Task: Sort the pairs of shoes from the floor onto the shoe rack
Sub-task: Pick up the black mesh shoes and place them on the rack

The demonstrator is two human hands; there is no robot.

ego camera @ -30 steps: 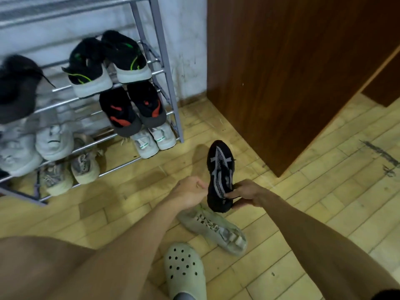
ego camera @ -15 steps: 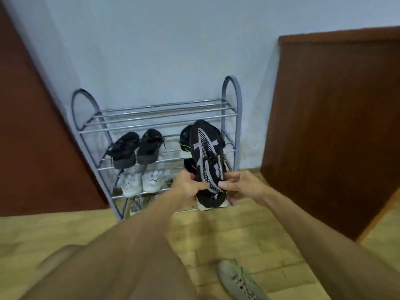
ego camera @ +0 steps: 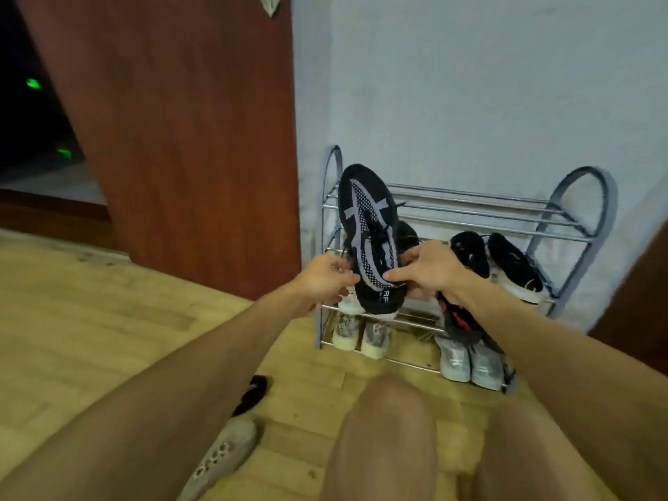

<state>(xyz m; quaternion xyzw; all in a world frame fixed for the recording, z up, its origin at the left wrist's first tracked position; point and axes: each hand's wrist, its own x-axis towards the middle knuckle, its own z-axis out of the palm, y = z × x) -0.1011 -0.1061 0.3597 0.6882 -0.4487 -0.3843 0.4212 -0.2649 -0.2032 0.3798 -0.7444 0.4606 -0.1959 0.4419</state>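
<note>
I hold a black sneaker with grey stripes (ego camera: pixel 368 226) upright in front of the metal shoe rack (ego camera: pixel 470 207), toe pointing up. My left hand (ego camera: pixel 321 280) grips its left side near the heel. My right hand (ego camera: pixel 423 269) grips its right side. The rack's top shelf is bare. Its lower shelves carry black sneakers (ego camera: pixel 499 262), a black and red pair (ego camera: pixel 457 318), a beige pair (ego camera: pixel 361 334) and a grey pair (ego camera: pixel 470 359). On the floor by my left arm lie a black shoe (ego camera: pixel 251 394) and a beige laced shoe (ego camera: pixel 220 453).
A brown wooden door (ego camera: pixel 188 139) stands left of the rack, against the white wall (ego camera: pixel 470 85). Another brown panel (ego camera: pixel 643 301) is at the right edge. My knees (ego camera: pixel 390 439) fill the lower middle above the wooden floor (ego camera: pixel 90 320).
I have lifted the black sneaker from the floor up to the rack with both hands. The view has swung so the rack is now straight ahead and the door is on the left.
</note>
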